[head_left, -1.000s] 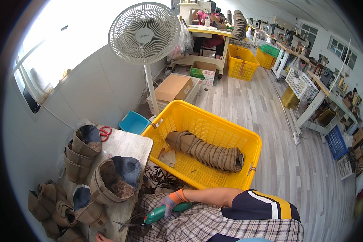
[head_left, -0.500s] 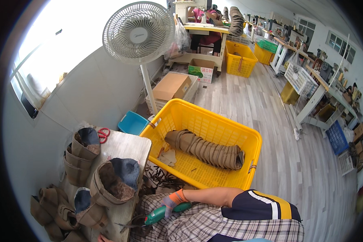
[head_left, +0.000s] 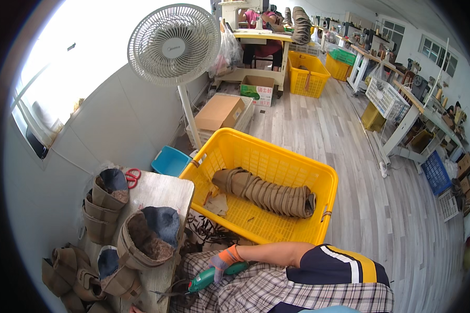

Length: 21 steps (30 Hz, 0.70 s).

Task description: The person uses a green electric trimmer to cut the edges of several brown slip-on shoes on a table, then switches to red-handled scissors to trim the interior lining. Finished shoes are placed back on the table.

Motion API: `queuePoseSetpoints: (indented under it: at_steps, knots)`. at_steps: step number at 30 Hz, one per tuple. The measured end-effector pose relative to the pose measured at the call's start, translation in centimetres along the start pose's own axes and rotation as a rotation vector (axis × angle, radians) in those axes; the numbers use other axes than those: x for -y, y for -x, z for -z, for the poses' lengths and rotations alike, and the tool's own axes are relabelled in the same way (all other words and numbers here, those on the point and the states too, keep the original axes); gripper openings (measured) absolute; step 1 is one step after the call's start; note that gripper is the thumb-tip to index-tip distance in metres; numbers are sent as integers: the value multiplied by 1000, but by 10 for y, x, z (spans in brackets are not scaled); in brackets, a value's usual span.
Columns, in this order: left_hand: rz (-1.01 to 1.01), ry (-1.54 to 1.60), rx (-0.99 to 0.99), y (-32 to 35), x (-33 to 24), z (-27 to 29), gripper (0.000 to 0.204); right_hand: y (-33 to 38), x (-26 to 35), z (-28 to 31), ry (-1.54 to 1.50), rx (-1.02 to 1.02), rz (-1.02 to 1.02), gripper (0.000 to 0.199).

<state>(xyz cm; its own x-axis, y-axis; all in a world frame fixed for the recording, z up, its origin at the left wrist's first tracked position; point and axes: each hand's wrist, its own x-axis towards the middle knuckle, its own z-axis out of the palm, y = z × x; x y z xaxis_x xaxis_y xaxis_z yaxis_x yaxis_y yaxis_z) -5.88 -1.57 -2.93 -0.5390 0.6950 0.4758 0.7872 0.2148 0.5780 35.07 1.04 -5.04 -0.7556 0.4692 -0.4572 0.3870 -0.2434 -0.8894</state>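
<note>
In an orange and grey glove, my right hand [head_left: 224,262] is closed round the green body of electric scissors [head_left: 203,279], over my plaid apron [head_left: 250,292]. Their thin dark blades point left, past the table's near edge. Of my left hand [head_left: 134,309], only a bit of fingertip shows at the bottom edge; what it does is hidden. Close to it, a brown boot upper [head_left: 121,276] with blue-grey lining sits on the worn wooden table [head_left: 162,182]. A larger fleece-lined boot upper [head_left: 136,242] stands behind it, and a nested stack of uppers [head_left: 100,216] is farther back.
Red-handled scissors [head_left: 133,178] lie at the table's far edge. More uppers [head_left: 70,271] are heaped at left. A yellow crate [head_left: 277,156] holds a row of nested uppers [head_left: 266,193]. Dark scraps [head_left: 209,229] litter the floor. Beyond are a blue bin [head_left: 171,160], a fan [head_left: 174,47] and a person sewing [head_left: 256,20].
The view has shifted slightly. My right hand keeps its grip on the electric scissors in nearly the same place. Less of my left fingertip shows at the bottom edge.
</note>
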Motion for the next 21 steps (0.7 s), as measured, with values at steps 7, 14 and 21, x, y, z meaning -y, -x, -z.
queuePoseSetpoints:
  at_steps: [7,14,21]
  knots:
    - [22,28,-26,-1,7,-4,26,9,12,-3,115,-3,-22,66]
    - [-24,92,-73,3,5,-4,26,1,2,-7,126,-53,7,64]
    - [3,57,-38,-2,7,-11,27,3,1,-5,86,-82,-8,62]
